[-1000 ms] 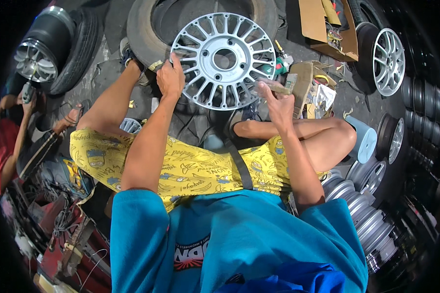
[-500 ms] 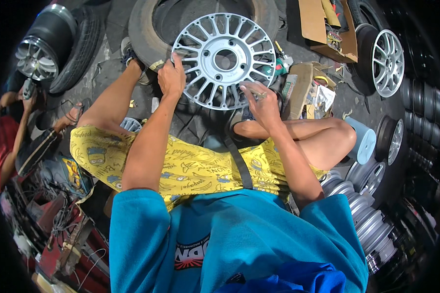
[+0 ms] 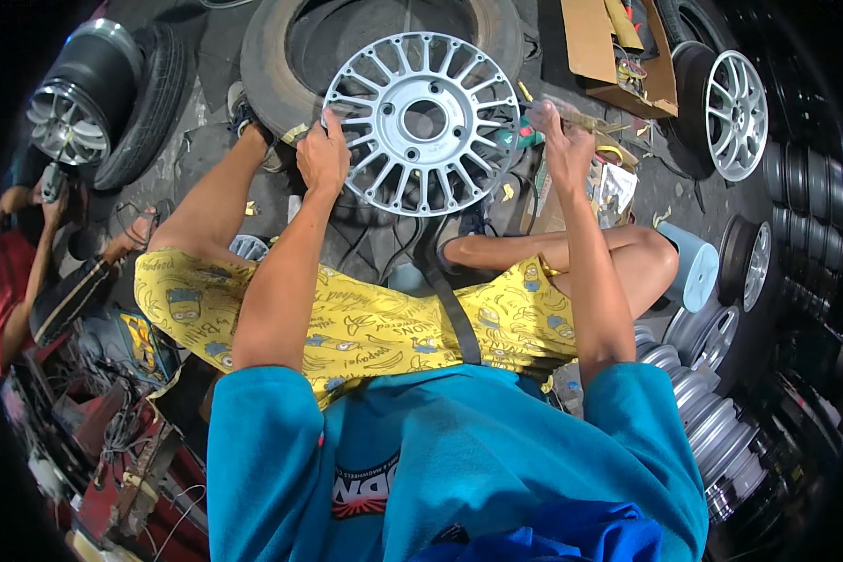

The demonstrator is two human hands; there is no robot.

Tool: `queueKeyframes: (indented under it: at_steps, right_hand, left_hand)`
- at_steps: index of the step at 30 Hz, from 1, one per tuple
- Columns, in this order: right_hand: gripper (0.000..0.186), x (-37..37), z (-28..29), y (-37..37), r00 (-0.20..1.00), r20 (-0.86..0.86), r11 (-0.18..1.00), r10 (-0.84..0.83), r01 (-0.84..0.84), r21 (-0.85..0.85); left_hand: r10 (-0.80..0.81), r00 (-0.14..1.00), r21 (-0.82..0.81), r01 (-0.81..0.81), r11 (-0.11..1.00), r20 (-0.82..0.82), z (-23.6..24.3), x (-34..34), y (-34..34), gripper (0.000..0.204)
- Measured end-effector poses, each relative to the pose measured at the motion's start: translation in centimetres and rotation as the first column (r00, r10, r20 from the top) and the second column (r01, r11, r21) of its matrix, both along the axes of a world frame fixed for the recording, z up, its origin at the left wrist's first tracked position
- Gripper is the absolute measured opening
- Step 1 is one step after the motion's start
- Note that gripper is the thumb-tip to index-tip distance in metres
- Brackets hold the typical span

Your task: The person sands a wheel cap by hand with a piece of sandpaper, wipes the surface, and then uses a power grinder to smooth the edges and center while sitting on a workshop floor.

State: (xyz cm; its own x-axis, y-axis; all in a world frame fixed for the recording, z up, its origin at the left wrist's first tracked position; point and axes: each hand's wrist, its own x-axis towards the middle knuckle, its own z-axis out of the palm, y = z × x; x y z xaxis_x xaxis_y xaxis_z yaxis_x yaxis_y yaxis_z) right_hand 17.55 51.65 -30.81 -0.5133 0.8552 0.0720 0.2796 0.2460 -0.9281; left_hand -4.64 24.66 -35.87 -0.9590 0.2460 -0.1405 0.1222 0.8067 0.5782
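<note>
L hand [image 3: 323,157] pinches the rim of the silver wheel disc [image 3: 423,147], which sits betw. our 2 hands; we reckon it's stiff, fairly heavy, poss. slick, so best hold = rim or spokes. R hand [image 3: 566,145], just beside it, seems to pinch a blurry tan strip [image 3: 598,124].

There are two hands: the left hand [image 3: 323,157] at eleven o'clock, the right hand [image 3: 567,142] between one and two. Twelve has one silver wheel [image 3: 429,152] and one big tyre [image 3: 276,70]. Ten has one shiny wheel [image 3: 70,122] and one black tyre [image 3: 150,117]. Two has one pale wheel [image 3: 738,114]. Three has one blue tub [image 3: 698,272].
</note>
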Motion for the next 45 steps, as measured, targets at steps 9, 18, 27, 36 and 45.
queueKeyframes:
  at_steps: [9,18,27,36,45]
  right_hand:
    - [0.025,-1.8,0.0,1.2,0.928,0.330,0.914,0.172,-0.276,0.297]
    - [0.027,-3.2,-0.5,-1.0,0.868,0.493,0.979,-0.054,-0.051,0.197]
    - [0.032,-1.2,-2.0,-0.5,0.971,-0.202,0.938,-0.127,0.051,-0.344]
    - [0.029,-1.6,-1.1,-1.0,0.986,0.156,0.994,0.055,-0.069,0.089]
    - [0.041,-0.5,-0.5,1.1,0.910,-0.397,0.769,-0.117,-0.170,-0.616]
  left_hand:
    - [-0.003,1.000,-0.007,0.003,1.000,-0.003,-0.4,-0.2,-0.2,0.067]
    - [0.027,0.999,0.006,-0.026,1.000,-0.030,-0.5,-0.1,0.2,0.067]
    - [0.019,1.000,0.021,-0.020,1.000,0.006,-0.4,-0.2,0.1,0.066]
    - [0.025,0.999,0.023,-0.026,0.999,0.046,-0.9,-0.5,-0.1,0.065]
    - [0.017,1.000,-0.008,-0.017,1.000,0.026,-0.5,-0.4,0.0,0.065]
